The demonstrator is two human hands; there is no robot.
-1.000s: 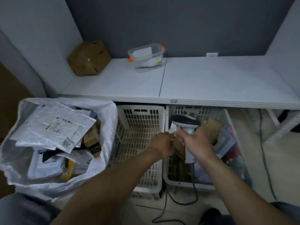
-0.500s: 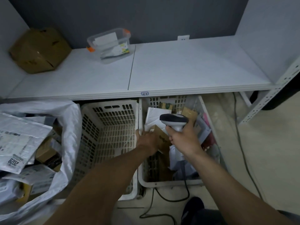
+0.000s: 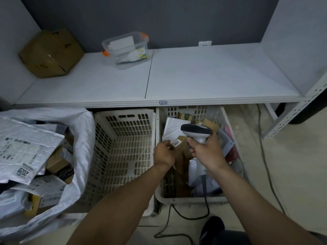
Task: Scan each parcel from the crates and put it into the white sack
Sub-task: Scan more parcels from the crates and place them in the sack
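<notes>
White shelf (image 3: 212, 76) over slotted crates (image 3: 123, 131), left hand (image 3: 164, 153) fingers around brown cardboard parcel (image 3: 182, 156), right hand (image 3: 207, 152) fingers around curved scanner (image 3: 196, 130)

Cream with a slotted grid on the crates (image 3: 123, 147); white on the sack (image 3: 85, 124). Brown on the parcel (image 3: 182, 152), white with black digits on its label (image 3: 177, 142), dark grey over pale grey on the scanner (image 3: 196, 130).

perforated plastic crate (image 3: 123, 149), cardboard parcel (image 3: 182, 151) (matt)

Dim, flat indoor light, soft shadows beneath the shelf (image 3: 177, 103), wide-angle bending at edges.
</notes>
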